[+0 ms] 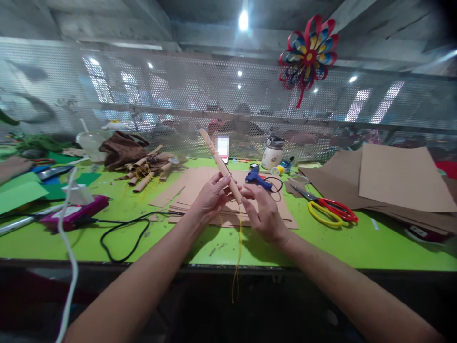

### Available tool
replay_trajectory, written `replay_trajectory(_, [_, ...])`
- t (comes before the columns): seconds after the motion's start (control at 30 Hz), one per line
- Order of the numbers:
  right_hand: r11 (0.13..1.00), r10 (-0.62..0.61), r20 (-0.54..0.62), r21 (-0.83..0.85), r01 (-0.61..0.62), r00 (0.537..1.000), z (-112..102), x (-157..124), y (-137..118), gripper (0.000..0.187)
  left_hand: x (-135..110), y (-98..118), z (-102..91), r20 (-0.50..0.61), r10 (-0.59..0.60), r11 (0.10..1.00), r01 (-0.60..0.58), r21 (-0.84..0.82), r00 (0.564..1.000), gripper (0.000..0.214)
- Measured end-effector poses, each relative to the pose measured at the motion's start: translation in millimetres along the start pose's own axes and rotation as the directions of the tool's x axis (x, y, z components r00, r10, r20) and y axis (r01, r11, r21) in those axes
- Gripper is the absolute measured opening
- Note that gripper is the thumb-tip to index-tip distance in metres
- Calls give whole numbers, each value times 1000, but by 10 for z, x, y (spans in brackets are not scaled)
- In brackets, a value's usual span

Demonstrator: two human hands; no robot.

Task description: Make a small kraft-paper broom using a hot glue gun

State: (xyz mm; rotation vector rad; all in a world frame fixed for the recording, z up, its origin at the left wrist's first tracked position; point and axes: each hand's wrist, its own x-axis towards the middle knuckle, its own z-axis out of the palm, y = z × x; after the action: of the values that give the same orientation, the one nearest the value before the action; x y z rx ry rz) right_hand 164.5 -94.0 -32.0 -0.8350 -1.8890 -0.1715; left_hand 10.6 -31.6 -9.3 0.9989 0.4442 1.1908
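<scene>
A slim rolled tube of brown kraft paper (222,165) slants over the middle of the table, its top end leaning left. My left hand (211,196) is closed around its lower half, thumb on the near side. At the tube's lower end, my right hand (267,214) has thumb and fingertips bent in around the edge. From that end a loop of yellow string (240,247) hangs past the table's front edge. Beneath both hands lies a stack of brown paper sheets (285,218). A blue glue gun (257,178) rests just behind my right hand.
Red-and-yellow scissors (332,212) and large brown sheets (403,178) lie right. Finished-looking paper rolls (143,181) with yellow string are at left, near a purple power strip (76,214) with a black cable (143,238). Another person's hand (14,167) shows far left. A phone (222,148) stands behind.
</scene>
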Motion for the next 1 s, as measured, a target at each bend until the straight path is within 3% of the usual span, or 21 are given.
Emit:
replay_trajectory(0.2, [978,-58,176,-188,92,983,51,-20,-54,44,49,-87,-43,-104,8,999,-4,42,995,24])
replay_trajectory(0.33, [948,-31,271,-298,114,962,109,-50,-98,53,71,-143,-66,-203,30,997,-14,81,979,27])
replay_trajectory(0.5, [949,-45,251,-292,120,967,129,-84,-147,47,96,-147,-88,-266,24,997,-3,79,964,24])
replay_trajectory(0.6, [973,-75,164,-205,108,984,103,-89,-119,36,94,-113,-85,-256,7,999,6,52,967,22])
replay_trajectory(0.73, [995,70,-33,-73,-72,997,58,-56,-32,26,53,-46,-58,-171,-3,1000,7,18,985,18])
replay_trajectory(0.8, [979,205,-56,18,-204,977,46,-21,17,21,25,-21,-40,-117,-8,1000,9,8,993,15])
replay_trajectory(0.9, [906,379,81,169,-387,922,47,25,90,23,-6,-8,-18,-17,-9,1000,9,-7,1000,13])
replay_trajectory(1.0, [856,418,212,233,-461,883,67,38,148,32,-21,-10,-5,51,13,1000,-12,-19,999,14])
